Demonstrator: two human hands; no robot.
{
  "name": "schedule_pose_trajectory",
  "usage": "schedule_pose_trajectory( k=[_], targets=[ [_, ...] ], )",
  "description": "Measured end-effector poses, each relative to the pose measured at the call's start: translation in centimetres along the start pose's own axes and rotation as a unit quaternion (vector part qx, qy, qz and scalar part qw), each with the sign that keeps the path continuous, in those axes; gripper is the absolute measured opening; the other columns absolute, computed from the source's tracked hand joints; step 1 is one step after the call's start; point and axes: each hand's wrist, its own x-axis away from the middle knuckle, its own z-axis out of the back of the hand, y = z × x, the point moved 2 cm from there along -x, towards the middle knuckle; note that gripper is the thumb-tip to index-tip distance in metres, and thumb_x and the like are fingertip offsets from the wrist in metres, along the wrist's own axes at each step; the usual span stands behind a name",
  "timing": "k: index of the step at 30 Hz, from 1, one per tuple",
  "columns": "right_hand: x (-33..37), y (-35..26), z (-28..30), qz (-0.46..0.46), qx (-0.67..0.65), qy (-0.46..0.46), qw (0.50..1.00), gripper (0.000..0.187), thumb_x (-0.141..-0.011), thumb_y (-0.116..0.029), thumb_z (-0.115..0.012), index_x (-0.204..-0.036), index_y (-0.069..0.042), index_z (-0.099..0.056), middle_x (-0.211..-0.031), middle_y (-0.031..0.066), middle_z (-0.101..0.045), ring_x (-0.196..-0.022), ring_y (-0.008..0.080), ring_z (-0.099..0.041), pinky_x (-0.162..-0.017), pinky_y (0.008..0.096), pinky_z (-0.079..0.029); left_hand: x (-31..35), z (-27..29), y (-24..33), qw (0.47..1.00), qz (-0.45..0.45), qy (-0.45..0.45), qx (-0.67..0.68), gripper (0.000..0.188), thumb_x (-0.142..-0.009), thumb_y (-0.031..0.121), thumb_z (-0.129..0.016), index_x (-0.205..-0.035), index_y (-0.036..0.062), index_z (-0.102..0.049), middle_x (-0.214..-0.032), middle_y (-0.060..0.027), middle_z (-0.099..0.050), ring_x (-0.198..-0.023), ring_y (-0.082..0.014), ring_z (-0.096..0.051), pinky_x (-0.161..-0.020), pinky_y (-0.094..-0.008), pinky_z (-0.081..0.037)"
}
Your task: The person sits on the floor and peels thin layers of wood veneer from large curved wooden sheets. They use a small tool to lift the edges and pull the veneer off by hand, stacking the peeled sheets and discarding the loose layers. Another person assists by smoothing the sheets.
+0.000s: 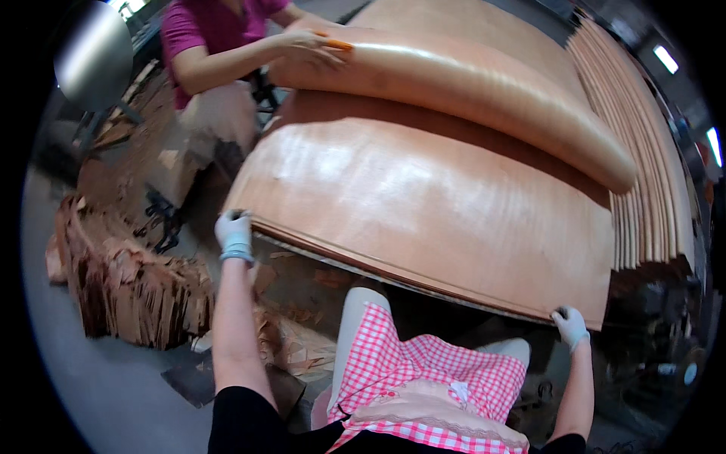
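Note:
A broad, thin sheet of reddish-brown wood veneer (423, 204) lies in front of me on a stack whose layered edge runs along the near side. My left hand (236, 234), in a pale glove, is closed on its near left corner. Near the right end of the same edge, my right hand (571, 325), gloved too, pinches the veneer between thumb and fingers. Beyond, a second veneer sheet (484, 83) is bent over in a long curl above the flat one. Another person's hand (314, 49) rests on that curl at the far left, with an orange tool in it.
The co-worker, in a magenta shirt (185, 34), is at the far left corner. Upright veneer sheets (643, 151) stand packed at the right. A bundle of torn veneer scraps (144, 280) sits on the floor at left, with more scraps by my legs.

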Motion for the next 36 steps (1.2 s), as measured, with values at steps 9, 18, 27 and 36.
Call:
schedule_pose_trajectory(
  k=[9,18,27,36],
  targets=[
    [-2.9,-0.4,-2.5,-0.09,0.066,-0.021,0.994,0.047,-0.074,-0.044,-0.072,-0.09,0.001,-0.069,-0.092,0.024,-0.067,-0.089,0.037,-0.065,-0.079,0.0425,-0.05,-3.6,0.1,-4.9,0.989,0.026,-0.087,-0.116,0.03,-0.079,0.01,-0.07,-0.105,-0.0035,-0.064,-0.097,-0.0112,-0.069,-0.083,-0.019,-0.061,-0.078,-0.0327,-0.05],
    [-2.6,0.1,-3.2,-0.066,0.038,-0.058,0.995,0.048,-0.077,-0.047,-0.065,-0.098,-0.004,-0.07,-0.106,0.02,-0.067,-0.099,0.0358,-0.064,-0.087,0.0442,-0.05,29.6,-20.3,17.8,0.843,-0.47,-0.175,-0.194,0.076,-0.08,0.025,-0.064,-0.141,-0.0047,-0.032,-0.134,-0.0293,-0.046,-0.127,-0.0394,-0.043,-0.11,-0.052,-0.029],
    [-1.8,5.5,-1.0,-0.062,-0.058,-0.065,0.994,0.036,-0.082,-0.035,-0.062,-0.103,-0.006,-0.069,-0.107,0.0187,-0.067,-0.1,0.0358,-0.063,-0.088,0.0434,-0.05,43.5,-26.3,24.6,0.786,-0.412,-0.406,-0.219,0.101,-0.072,0.043,-0.074,-0.146,-0.0033,-0.023,-0.152,-0.0249,-0.024,-0.142,-0.0374,-0.019,-0.118,-0.0464,-0.011],
    [0.1,29.6,6.4,-0.222,0.025,0.018,0.975,0.03,-0.086,-0.028,-0.063,-0.11,-0.01,-0.067,-0.11,0.0159,-0.066,-0.102,0.0342,-0.062,-0.089,0.0425,-0.049,43.5,-26.3,24.3,0.782,-0.406,-0.399,-0.254,0.104,-0.069,0.038,-0.076,-0.148,-0.001,-0.021,-0.153,-0.0227,-0.023,-0.143,-0.0356,-0.018,-0.118,-0.0448,-0.013]
  ],
)
